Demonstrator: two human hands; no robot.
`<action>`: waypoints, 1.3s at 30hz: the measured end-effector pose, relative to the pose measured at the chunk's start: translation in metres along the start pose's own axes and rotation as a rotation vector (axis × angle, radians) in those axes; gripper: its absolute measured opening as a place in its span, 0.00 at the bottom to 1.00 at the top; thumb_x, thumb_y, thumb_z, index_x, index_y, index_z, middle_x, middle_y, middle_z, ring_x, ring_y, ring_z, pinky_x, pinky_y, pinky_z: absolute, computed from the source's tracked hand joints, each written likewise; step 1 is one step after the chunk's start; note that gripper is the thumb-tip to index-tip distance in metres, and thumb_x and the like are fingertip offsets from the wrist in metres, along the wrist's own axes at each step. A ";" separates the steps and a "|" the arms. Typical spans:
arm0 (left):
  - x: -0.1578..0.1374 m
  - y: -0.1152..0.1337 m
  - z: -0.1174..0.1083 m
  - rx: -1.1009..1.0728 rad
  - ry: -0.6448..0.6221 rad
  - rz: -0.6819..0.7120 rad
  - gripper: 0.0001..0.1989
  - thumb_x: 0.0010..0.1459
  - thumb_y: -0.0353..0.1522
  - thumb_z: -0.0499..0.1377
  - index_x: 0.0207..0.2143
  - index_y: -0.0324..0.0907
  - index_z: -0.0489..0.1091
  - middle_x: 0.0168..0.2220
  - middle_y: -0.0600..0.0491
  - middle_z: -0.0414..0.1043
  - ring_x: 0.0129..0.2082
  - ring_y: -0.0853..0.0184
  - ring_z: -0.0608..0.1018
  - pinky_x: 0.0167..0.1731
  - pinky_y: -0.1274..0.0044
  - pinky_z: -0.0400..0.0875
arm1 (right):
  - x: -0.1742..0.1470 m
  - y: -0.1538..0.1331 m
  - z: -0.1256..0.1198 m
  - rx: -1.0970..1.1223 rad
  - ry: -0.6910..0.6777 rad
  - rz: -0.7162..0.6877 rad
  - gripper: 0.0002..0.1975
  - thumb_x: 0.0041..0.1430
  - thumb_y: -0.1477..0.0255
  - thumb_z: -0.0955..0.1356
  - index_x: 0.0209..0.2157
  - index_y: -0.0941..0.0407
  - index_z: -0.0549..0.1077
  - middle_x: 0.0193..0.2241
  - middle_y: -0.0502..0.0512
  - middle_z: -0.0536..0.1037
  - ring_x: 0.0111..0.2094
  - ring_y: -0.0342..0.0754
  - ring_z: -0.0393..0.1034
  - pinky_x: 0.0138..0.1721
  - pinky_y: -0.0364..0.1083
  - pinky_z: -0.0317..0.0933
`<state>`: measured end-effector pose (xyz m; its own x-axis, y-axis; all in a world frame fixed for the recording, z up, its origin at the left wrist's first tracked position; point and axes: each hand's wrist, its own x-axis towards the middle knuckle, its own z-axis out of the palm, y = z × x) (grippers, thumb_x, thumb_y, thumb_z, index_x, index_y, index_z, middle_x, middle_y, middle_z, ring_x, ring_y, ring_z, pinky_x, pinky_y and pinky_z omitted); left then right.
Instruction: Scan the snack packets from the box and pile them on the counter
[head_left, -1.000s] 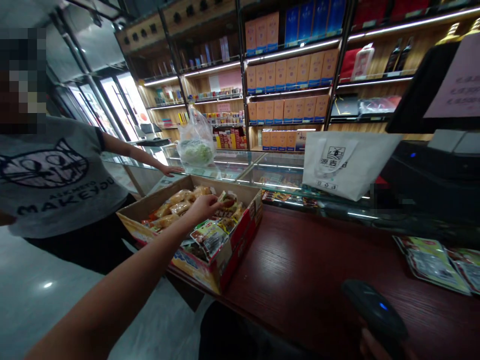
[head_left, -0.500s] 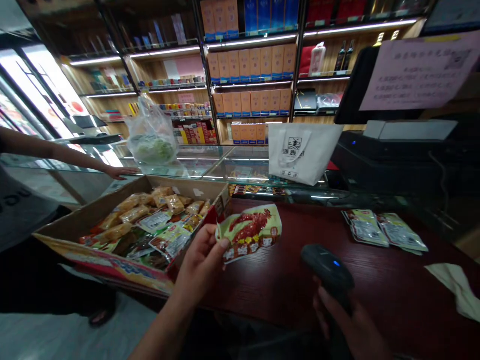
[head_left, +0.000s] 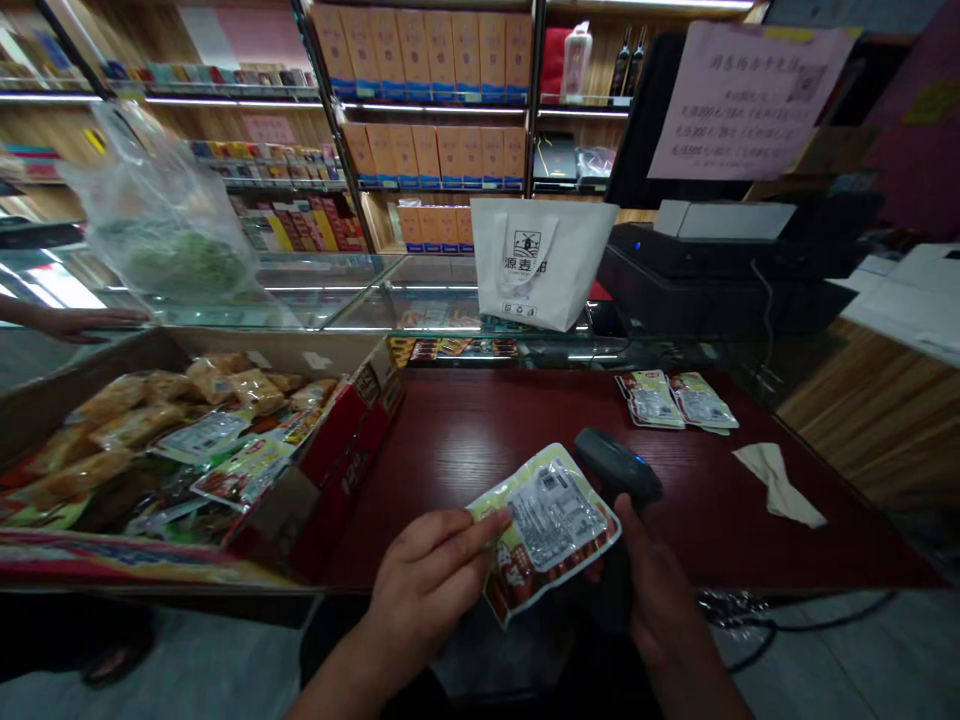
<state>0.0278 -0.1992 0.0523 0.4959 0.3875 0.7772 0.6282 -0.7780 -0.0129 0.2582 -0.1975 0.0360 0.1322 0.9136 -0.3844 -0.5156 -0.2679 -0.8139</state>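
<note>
My left hand (head_left: 439,575) pinches a snack packet (head_left: 551,525) by its left edge, its printed back with a barcode label facing up. Close on the right, my right hand (head_left: 660,590) is wrapped round the handle of a dark barcode scanner (head_left: 619,465), whose small blue light is lit. The scanner's head reaches just behind the packet's right corner; whether they touch I cannot tell. Two small piles of similar packets (head_left: 652,398) lie farther back on the dark red counter (head_left: 480,420). On the left stands an open cardboard box (head_left: 322,480) of wrapped snacks (head_left: 142,425).
A white paper bag (head_left: 540,265) stands on the glass case, beside a till (head_left: 720,270) with a pink notice (head_left: 750,105). A plastic bag of greens (head_left: 176,250) sits back left, near another person's hand (head_left: 82,322). A pale cloth (head_left: 780,485) lies right.
The packet has been turned over from its picture side to its back and brought right, close to the scanner. My view has swung to the right.
</note>
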 end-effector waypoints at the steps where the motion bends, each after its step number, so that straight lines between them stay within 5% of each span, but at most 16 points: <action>1: -0.001 -0.001 0.002 -0.013 -0.010 0.001 0.07 0.66 0.25 0.57 0.35 0.40 0.71 0.47 0.47 0.82 0.42 0.64 0.79 0.40 0.73 0.76 | 0.001 0.000 -0.002 0.021 0.001 0.006 0.25 0.46 0.49 0.78 0.27 0.56 0.75 0.15 0.47 0.73 0.18 0.42 0.64 0.21 0.40 0.61; 9: -0.020 -0.013 0.018 -0.177 -0.003 -0.199 0.11 0.62 0.21 0.55 0.34 0.43 0.74 0.60 0.46 0.72 0.59 0.57 0.72 0.54 0.65 0.72 | 0.010 0.004 -0.016 -0.007 -0.044 0.055 0.24 0.40 0.63 0.83 0.38 0.57 0.78 0.25 0.53 0.82 0.24 0.49 0.74 0.28 0.46 0.70; 12: -0.026 -0.014 0.026 -0.316 0.030 -0.487 0.12 0.60 0.21 0.55 0.37 0.44 0.75 0.65 0.46 0.65 0.59 0.57 0.73 0.53 0.66 0.72 | 0.009 0.006 -0.016 -0.063 -0.070 0.041 0.23 0.40 0.63 0.83 0.36 0.58 0.77 0.21 0.50 0.79 0.20 0.47 0.70 0.28 0.47 0.70; 16: -0.019 -0.008 0.033 -0.776 0.059 -1.023 0.07 0.63 0.30 0.57 0.41 0.44 0.75 0.50 0.46 0.79 0.47 0.58 0.81 0.43 0.71 0.77 | 0.005 0.012 -0.010 -0.108 -0.028 -0.057 0.20 0.40 0.63 0.82 0.30 0.55 0.74 0.16 0.44 0.73 0.18 0.44 0.65 0.25 0.43 0.66; 20: -0.001 0.004 0.031 -1.312 0.238 -1.463 0.24 0.60 0.42 0.62 0.58 0.47 0.67 0.49 0.46 0.79 0.42 0.56 0.83 0.35 0.71 0.78 | 0.001 0.022 -0.002 -0.159 0.048 -0.121 0.20 0.42 0.61 0.81 0.31 0.56 0.73 0.16 0.45 0.73 0.18 0.43 0.64 0.23 0.41 0.61; 23: 0.009 0.013 0.028 -1.626 0.364 -1.469 0.38 0.54 0.40 0.69 0.64 0.48 0.58 0.55 0.44 0.75 0.52 0.55 0.80 0.49 0.67 0.76 | 0.003 0.032 0.000 -0.191 0.076 -0.162 0.21 0.44 0.59 0.80 0.33 0.56 0.72 0.15 0.43 0.72 0.18 0.42 0.63 0.23 0.41 0.58; 26: 0.012 0.019 0.034 -1.692 0.450 -1.443 0.40 0.48 0.30 0.73 0.61 0.48 0.61 0.58 0.45 0.73 0.57 0.58 0.76 0.57 0.71 0.70 | 0.007 0.041 -0.001 -0.230 0.106 -0.201 0.22 0.44 0.57 0.79 0.31 0.56 0.71 0.15 0.43 0.71 0.19 0.43 0.62 0.24 0.42 0.58; 31: 0.019 0.020 0.057 -1.607 0.507 -1.584 0.37 0.45 0.25 0.73 0.56 0.46 0.63 0.49 0.48 0.80 0.47 0.62 0.82 0.46 0.75 0.77 | 0.012 0.048 -0.002 -0.321 0.195 -0.283 0.19 0.45 0.57 0.77 0.29 0.55 0.71 0.16 0.43 0.71 0.20 0.44 0.63 0.25 0.43 0.58; 35: 0.022 0.011 0.068 -1.585 0.428 -1.608 0.29 0.41 0.27 0.75 0.47 0.38 0.71 0.41 0.46 0.83 0.39 0.62 0.84 0.40 0.77 0.79 | 0.013 0.047 -0.003 -0.387 0.203 -0.320 0.18 0.45 0.58 0.77 0.27 0.54 0.70 0.15 0.42 0.70 0.19 0.45 0.63 0.23 0.44 0.57; 39: 0.020 -0.008 0.070 -1.440 0.451 -1.615 0.26 0.36 0.31 0.77 0.39 0.36 0.75 0.33 0.47 0.83 0.32 0.64 0.83 0.35 0.76 0.79 | 0.010 0.040 -0.010 -0.409 0.158 -0.328 0.20 0.48 0.56 0.76 0.34 0.55 0.74 0.17 0.43 0.72 0.20 0.46 0.65 0.25 0.45 0.60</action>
<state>0.0741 -0.1507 0.0238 -0.1041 0.9476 -0.3020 -0.6038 0.1811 0.7763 0.2477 -0.2026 -0.0044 0.3725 0.9206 -0.1170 -0.0592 -0.1022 -0.9930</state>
